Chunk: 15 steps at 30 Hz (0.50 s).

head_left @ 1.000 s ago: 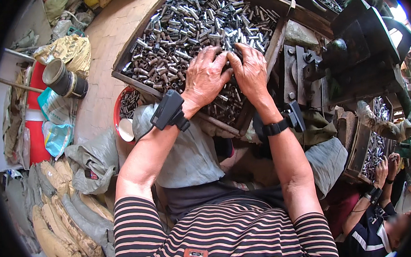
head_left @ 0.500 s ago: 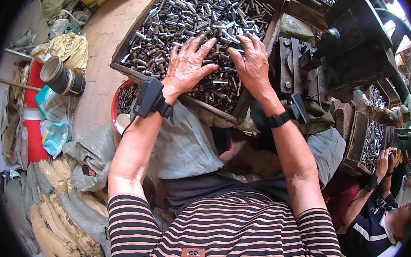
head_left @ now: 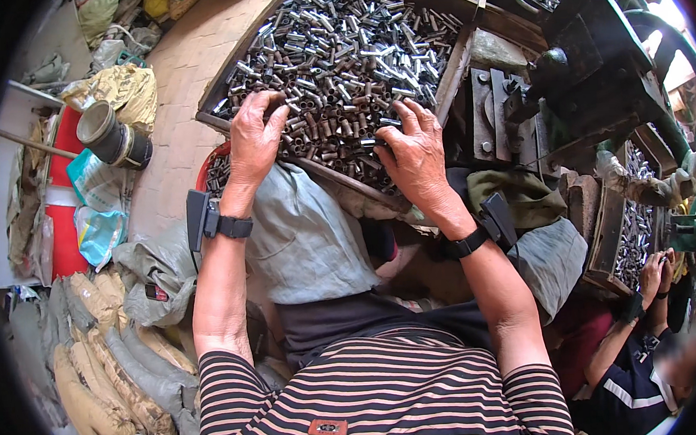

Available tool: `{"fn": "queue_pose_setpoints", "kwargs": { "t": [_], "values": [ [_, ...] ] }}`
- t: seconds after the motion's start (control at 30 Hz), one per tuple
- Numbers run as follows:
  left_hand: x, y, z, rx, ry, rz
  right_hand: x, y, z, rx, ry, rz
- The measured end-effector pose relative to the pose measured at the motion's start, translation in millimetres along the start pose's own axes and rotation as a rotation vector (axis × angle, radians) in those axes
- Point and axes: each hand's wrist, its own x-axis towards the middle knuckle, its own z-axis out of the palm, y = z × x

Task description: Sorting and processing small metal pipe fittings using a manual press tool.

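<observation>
**Left hand (head_left: 256,143) and right hand (head_left: 417,149) work over loose metal tubes (head_left: 331,131)**

The left hand is half curled above the tray's near-left edge, thumb and fingertips close together; whether anything sits between them I cannot tell. The right hand is loosely bent over the near-right part of the heap, its thumb set apart from the fingers. Short tubes show at that gap, but I cannot tell whether they are gripped or only touched.

Each wrist carries a black strap with a small device, and a grey cloth (head_left: 309,240) covers the lap below. The tubes fill a wooden tray (head_left: 457,69) just beyond it, brownish ones mostly near the hands and brighter ones farther back. A red bucket (head_left: 203,172) by the near-left corner holds more pieces.

For good handling, a light pinch with thumb opposite fingertips should suit such small pieces better than a deep grab. Taking from the top layer would probably disturb the heap least, and the left knuckles would do well to clear the wooden edge.

Farther right stands a dark metal machine (head_left: 597,63); beyond, a co-worker's hands (head_left: 653,277) are raised beside another box of pieces (head_left: 632,240).
</observation>
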Motion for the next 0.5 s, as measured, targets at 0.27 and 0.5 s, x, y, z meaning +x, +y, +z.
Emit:
{"fn": "queue_pose_setpoints", "kwargs": {
  "t": [0.27,0.5],
  "values": [
    [3,15,18,0.017,-0.082,0.079,-2,5,4,0.055,0.044,-0.003],
    [21,16,42,0.123,-0.114,0.096,-6,7,-6,0.197,0.082,0.004]
  ]
}}
